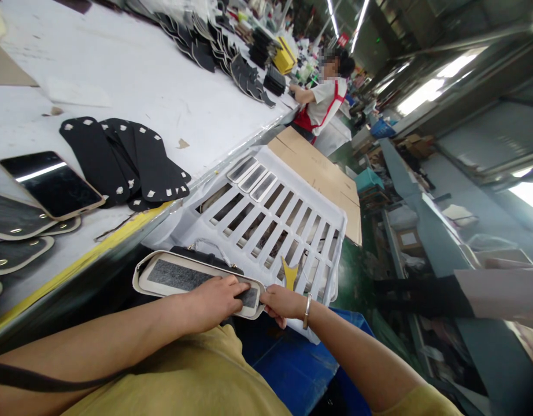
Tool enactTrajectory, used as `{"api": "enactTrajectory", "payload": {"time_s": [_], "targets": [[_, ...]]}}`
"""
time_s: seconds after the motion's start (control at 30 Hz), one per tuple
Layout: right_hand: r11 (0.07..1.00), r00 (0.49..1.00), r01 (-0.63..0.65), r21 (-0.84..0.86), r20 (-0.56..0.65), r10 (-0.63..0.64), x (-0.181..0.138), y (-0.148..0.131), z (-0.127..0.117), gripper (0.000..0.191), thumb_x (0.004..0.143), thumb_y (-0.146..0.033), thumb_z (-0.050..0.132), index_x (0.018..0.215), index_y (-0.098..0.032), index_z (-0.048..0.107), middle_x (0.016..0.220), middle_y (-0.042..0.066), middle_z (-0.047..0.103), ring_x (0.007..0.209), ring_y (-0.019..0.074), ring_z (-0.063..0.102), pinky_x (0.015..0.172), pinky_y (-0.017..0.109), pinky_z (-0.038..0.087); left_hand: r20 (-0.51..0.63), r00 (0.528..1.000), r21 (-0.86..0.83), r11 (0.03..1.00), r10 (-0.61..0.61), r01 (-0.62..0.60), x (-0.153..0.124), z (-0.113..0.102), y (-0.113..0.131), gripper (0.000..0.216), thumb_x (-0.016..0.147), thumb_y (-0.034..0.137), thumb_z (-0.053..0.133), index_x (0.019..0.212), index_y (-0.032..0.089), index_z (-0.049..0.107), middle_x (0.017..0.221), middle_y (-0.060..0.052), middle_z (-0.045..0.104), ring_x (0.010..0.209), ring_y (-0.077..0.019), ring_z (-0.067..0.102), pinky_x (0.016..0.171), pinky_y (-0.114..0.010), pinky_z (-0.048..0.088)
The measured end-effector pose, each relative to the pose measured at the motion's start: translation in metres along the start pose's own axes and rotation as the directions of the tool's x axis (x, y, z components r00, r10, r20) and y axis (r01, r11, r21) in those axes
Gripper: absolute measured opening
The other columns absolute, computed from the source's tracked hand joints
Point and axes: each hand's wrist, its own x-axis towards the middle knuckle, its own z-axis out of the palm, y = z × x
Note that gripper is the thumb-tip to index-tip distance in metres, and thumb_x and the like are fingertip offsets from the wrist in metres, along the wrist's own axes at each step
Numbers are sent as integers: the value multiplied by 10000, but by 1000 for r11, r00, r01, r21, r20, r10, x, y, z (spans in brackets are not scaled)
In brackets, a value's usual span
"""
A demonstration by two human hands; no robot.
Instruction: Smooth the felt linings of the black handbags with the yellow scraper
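A handbag (143, 271) with cream edges and a dark side lies across my lap, against the crate's near edge. Its long rounded face carries a cream panel with a grey strip (175, 274). On the right part of this strip rests my left hand (221, 297), fingers stretched out and pressing down. My right hand (284, 303), with a bangle on its wrist, pinches the bag's right end; its fingertips are partly hidden. Behind the bag, a black handle piece with clear wrapping (206, 254) shows. Three similar strip panels (252, 177) lie on the upturned white plastic crate (266, 260).
A yellow forked piece (289, 274) lies on the crate. To the left, the white table (132, 75) bears black shaped pieces (123, 156), a phone (52, 185) and grey pieces with studs (19, 216). Cardboard (318, 173), a blue bin (288, 364) and another person (325, 98) are also around.
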Motion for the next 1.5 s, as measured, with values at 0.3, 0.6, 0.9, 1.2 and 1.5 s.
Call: {"api": "enactTrajectory", "payload": {"time_s": [0.3, 0.6, 0.9, 1.2, 1.5], "targets": [[990, 991, -18, 139, 137, -1, -9, -10, -9, 360, 881, -276, 328, 561, -155, 440, 370, -59, 438, 339, 73, 492, 406, 186, 437, 36, 999, -23, 999, -27, 28, 1, -7, 1, 130, 837, 231, 582, 891, 217, 699, 1326, -72, 486, 1011, -254, 512, 725, -339, 437], [995, 989, 60, 83, 128, -70, 3, 0, -13, 514, 856, -534, 361, 506, -167, 443, 392, -16, 474, 323, 95, 481, 396, 227, 413, 38, 998, 20, 999, -51, 50, 1, -11, 0, 151, 843, 288, 561, 892, 240, 695, 1313, -53, 487, 1005, -250, 508, 658, -333, 444], [796, 966, 59, 602, 167, -198, -3, 23, -3, 643, 810, -695, 327, 680, -113, 569, 545, 20, 581, 466, 125, 605, 500, 249, 489, 73, 996, -41, 998, -41, 44, 4, -8, 0, 128, 819, 239, 603, 858, 190, 716, 1328, -70, 512, 1011, -262, 545, 769, -354, 473], [567, 916, 327, 756, -106, -388, 11, 51, 17, 415, 665, -464, 727, 827, -141, 524, 648, -11, 619, 543, 108, 616, 563, 257, 516, 71, 997, -118, 992, -44, 52, 2, -2, -2, 127, 731, 194, 686, 856, 181, 704, 1342, -73, 500, 1054, -252, 519, 874, -365, 450], [523, 893, 417, 743, -228, -389, 21, 54, 31, 487, 623, -522, 742, 813, -140, 508, 641, -3, 630, 543, 119, 626, 570, 268, 516, 102, 993, -137, 988, -62, 76, 3, -5, -2, 108, 727, 193, 686, 834, 185, 693, 1356, -56, 487, 1083, -256, 512, 909, -371, 444]]}}
